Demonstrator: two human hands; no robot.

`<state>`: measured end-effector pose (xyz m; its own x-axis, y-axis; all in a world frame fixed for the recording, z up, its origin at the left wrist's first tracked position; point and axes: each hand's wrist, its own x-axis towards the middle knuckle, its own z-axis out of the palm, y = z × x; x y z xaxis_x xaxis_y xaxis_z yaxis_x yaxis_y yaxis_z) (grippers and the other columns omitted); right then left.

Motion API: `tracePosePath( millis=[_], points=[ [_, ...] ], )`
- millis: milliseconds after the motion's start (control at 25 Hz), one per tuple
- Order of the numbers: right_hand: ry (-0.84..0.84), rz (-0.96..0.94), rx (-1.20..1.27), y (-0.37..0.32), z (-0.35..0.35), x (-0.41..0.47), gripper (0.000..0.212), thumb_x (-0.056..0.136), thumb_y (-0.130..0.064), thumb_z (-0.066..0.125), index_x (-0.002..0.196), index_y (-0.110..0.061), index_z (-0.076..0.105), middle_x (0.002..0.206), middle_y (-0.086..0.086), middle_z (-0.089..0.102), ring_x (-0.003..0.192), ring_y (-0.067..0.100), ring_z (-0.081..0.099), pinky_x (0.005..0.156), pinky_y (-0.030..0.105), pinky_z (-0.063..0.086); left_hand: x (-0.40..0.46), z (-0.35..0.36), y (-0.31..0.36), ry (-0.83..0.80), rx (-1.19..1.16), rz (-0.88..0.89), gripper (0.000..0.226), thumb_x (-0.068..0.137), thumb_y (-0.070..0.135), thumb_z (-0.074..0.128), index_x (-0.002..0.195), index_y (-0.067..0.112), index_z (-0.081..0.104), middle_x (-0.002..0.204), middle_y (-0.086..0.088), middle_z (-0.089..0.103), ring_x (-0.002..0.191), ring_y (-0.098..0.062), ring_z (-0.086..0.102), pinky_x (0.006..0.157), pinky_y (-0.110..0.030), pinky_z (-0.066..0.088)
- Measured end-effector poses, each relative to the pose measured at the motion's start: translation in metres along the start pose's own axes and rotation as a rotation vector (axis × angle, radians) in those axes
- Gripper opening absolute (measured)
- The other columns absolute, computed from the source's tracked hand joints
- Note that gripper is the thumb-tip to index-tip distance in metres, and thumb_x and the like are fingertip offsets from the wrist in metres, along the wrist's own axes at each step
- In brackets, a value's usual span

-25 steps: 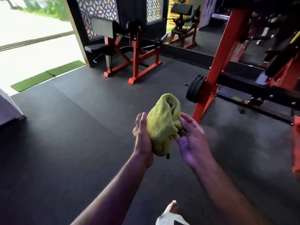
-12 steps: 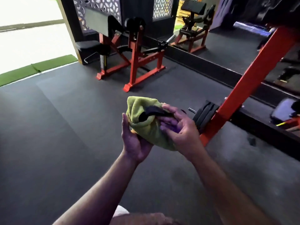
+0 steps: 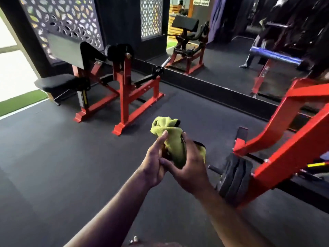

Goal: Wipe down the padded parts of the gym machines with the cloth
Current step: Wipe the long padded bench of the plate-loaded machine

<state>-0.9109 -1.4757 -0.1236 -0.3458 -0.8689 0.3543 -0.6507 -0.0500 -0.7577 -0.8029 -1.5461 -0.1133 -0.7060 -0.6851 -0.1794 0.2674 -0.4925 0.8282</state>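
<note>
Cloth: a bunched yellow-green cloth sits between both hands, its loose top sticking up above the fingers, with a small black part showing at its upper right edge.
Left hand grip: the left hand holds the cloth from its left side, fingers curled round the bundle, 1 finger lying straight up along it.
Right hand grip: the right hand clasps the cloth from the right, thumb crossing under the bundle and touching the left hand.
Beyond the grip, to the left: a red-framed machine with a black seat pad and an angled black arm pad, well apart from the hands.
Right of the grip: a red machine frame with black weight plates near the right wrist.
Under the grip: dark rubber floor.
Far beyond: a wall mirror.
</note>
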Motion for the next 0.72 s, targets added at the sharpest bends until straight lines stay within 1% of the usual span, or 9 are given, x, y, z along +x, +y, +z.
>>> tracePosePath(
  millis=[80,160,240,280,360,440,480,560,720],
  points=[
    [0.054,0.219,0.040,0.025,0.005,0.063,0.055,0.072,-0.045,0.081,0.117,-0.025,0.056,0.089,-0.020,0.063,0.084,-0.004,0.062,0.071,0.000,0.041,0.058,-0.007,0.035,-0.079,0.174,-0.080,0.069,0.091,0.073,0.037,0.137,0.026,0.059,0.104,0.009,0.075,0.094,-0.014,0.072,0.084,-0.040,0.058],
    [0.194,0.455,0.215,0.061,0.003,0.127,0.036,0.072,-0.033,0.079,0.102,-0.022,0.063,0.079,-0.005,0.071,0.078,0.016,0.071,0.074,0.027,0.059,0.123,-0.012,0.057,-0.095,0.341,-0.128,0.059,0.087,0.074,0.047,0.132,0.039,0.060,0.117,0.014,0.070,0.101,-0.016,0.070,0.088,-0.050,0.060],
    [0.280,0.645,0.543,0.101,-0.002,0.192,0.024,0.078,-0.018,0.076,0.100,-0.014,0.069,0.091,0.011,0.077,0.081,0.029,0.074,0.079,0.051,0.061,0.196,-0.025,0.065,-0.063,0.618,-0.004,0.061,0.081,0.057,0.074,0.137,0.045,0.055,0.119,0.014,0.059,0.103,-0.007,0.063,0.094,-0.052,0.057],
    [0.292,0.706,0.681,0.121,-0.007,0.225,0.019,0.082,-0.008,0.073,0.100,-0.008,0.070,0.095,0.019,0.076,0.079,0.031,0.074,0.076,0.052,0.061,0.237,-0.034,0.067,-0.032,0.807,0.111,0.071,0.075,0.050,0.081,0.139,0.051,0.050,0.123,0.014,0.052,0.110,-0.005,0.056,0.100,-0.050,0.054],
    [0.253,0.792,0.839,0.157,-0.017,0.284,0.019,0.084,-0.001,0.068,0.103,0.004,0.069,0.096,0.025,0.075,0.075,0.032,0.073,0.067,0.044,0.062,0.309,-0.046,0.078,-0.043,1.180,0.345,0.091,0.064,0.058,0.086,0.141,0.062,0.037,0.152,0.013,0.028,0.139,-0.012,0.029,0.116,-0.047,0.035],
    [0.196,0.848,0.875,0.201,-0.021,0.351,0.026,0.083,-0.001,0.067,0.106,0.010,0.067,0.099,0.027,0.074,0.078,0.035,0.073,0.067,0.042,0.062,0.393,-0.050,0.096,-0.199,1.453,0.493,0.115,0.054,0.070,0.083,0.151,0.057,0.023,0.167,0.016,-0.006,0.154,-0.013,-0.008,0.117,-0.053,0.010],
    [0.155,0.859,0.873,0.220,-0.022,0.385,0.030,0.082,-0.001,0.067,0.109,0.012,0.066,0.101,0.029,0.073,0.081,0.036,0.072,0.069,0.044,0.061,0.436,-0.050,0.108,-0.291,1.542,0.514,0.126,0.050,0.072,0.083,0.155,0.051,0.016,0.168,0.017,-0.012,0.154,-0.013,-0.019,0.117,-0.060,0.001],
    [0.069,0.867,0.858,0.248,-0.030,0.451,0.032,0.082,0.000,0.066,0.111,0.013,0.065,0.103,0.030,0.072,0.082,0.036,0.072,0.070,0.044,0.061,0.519,-0.048,0.129,-0.391,1.608,0.483,0.141,0.044,0.071,0.087,0.159,0.040,0.012,0.169,0.017,-0.006,0.154,-0.012,-0.020,0.115,-0.071,-0.009],
    [-0.044,0.720,0.839,0.291,-0.063,0.563,0.038,0.074,0.004,0.074,0.110,0.004,0.065,0.098,0.022,0.074,0.084,0.031,0.074,0.068,0.037,0.060,0.647,-0.046,0.153,-0.333,1.441,0.425,0.139,0.038,0.069,0.090,0.157,0.040,0.024,0.167,0.018,0.015,0.155,-0.005,0.001,0.119,-0.069,0.007]
  ],
)
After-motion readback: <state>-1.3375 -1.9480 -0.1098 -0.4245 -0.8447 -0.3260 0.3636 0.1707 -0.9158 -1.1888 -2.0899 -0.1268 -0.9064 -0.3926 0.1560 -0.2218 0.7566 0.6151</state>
